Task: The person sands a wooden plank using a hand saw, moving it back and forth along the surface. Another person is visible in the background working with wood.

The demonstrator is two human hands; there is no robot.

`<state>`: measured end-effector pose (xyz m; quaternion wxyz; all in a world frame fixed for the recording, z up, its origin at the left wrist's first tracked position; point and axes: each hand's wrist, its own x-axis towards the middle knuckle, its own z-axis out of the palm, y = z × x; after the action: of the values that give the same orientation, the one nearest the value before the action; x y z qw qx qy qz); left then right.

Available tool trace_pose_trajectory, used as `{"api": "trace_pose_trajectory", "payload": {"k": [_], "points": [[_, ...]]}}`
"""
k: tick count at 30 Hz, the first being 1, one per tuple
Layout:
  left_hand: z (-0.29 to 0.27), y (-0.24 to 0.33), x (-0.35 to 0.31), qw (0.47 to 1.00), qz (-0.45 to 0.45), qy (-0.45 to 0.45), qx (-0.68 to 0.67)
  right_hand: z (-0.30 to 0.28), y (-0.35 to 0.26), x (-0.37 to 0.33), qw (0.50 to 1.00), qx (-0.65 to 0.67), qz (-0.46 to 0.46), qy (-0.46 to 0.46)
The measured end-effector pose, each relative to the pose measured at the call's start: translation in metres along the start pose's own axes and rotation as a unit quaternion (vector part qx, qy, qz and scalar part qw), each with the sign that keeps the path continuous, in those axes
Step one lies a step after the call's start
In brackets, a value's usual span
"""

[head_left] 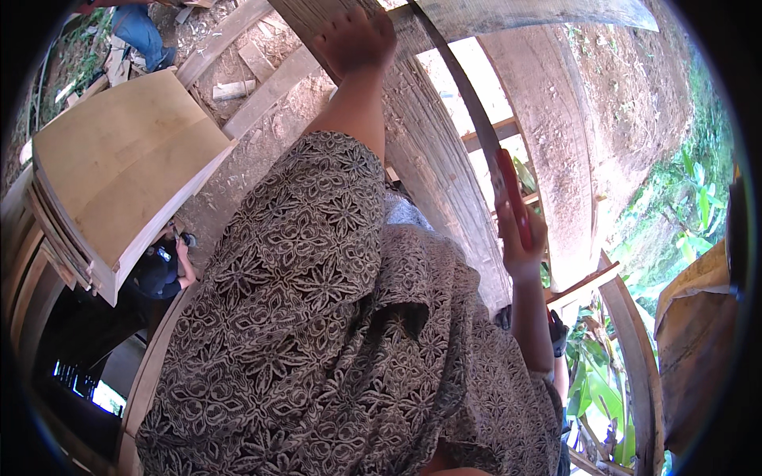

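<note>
My right hand (524, 234) is wrapped round the red handle (514, 198) of a hand saw. Its long, dark, narrow blade (460, 83) points away from me and reaches the edge of a pale grey board (548, 17) lying crosswise at the top. To the left, my left hand (357, 44) rests with curled fingers on a weathered wooden plank (436, 135), seemingly gripping it. The teeth's contact with the wood is too small to make out. My patterned sleeve covers much of the middle.
Stacked plywood sheets (127, 151) stand at the left, above a person in dark clothes (163, 270). At the far left, another person's jeans-clad leg (139, 36) shows among wood scraps. A wide plank (544, 135) runs along the right, by a dirt slope and green plants (698, 190).
</note>
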<state>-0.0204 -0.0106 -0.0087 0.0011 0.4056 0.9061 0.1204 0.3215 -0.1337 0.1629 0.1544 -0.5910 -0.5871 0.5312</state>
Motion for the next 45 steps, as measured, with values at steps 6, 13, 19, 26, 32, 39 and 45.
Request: {"api": "trace_pose_trajectory", "payload": {"k": [6, 13, 19, 26, 32, 39, 45], "points": [[0.027, -0.007, 0.002, 1.0, 0.006, -0.011, -0.003, -0.012, -0.027, 0.0, 0.999, -0.032, -0.013, -0.004], [0.008, 0.003, -0.004, 1.0, 0.002, -0.006, -0.005, 0.117, -0.047, 0.244, 0.993, 0.029, -0.113, 0.022], [0.024, 0.003, -0.002, 0.997, 0.019, -0.069, 0.007, 0.132, -0.06, 0.256, 0.965, -0.083, -0.231, 0.09], [0.013, -0.003, 0.0, 1.0, 0.0, 0.008, 0.029, 0.013, 0.014, 0.008, 0.999, 0.023, -0.034, 0.007], [0.009, 0.0, 0.003, 0.997, 0.03, 0.076, -0.011, -0.004, 0.015, -0.027, 0.999, -0.006, -0.02, 0.043], [-0.008, 0.005, -0.002, 0.999, 0.014, 0.05, 0.0, -0.042, 0.024, 0.017, 0.985, 0.136, 0.033, 0.099], [0.002, 0.007, -0.002, 0.997, 0.026, 0.075, 0.02, -0.002, -0.003, -0.025, 0.998, 0.04, 0.034, 0.028]]}}
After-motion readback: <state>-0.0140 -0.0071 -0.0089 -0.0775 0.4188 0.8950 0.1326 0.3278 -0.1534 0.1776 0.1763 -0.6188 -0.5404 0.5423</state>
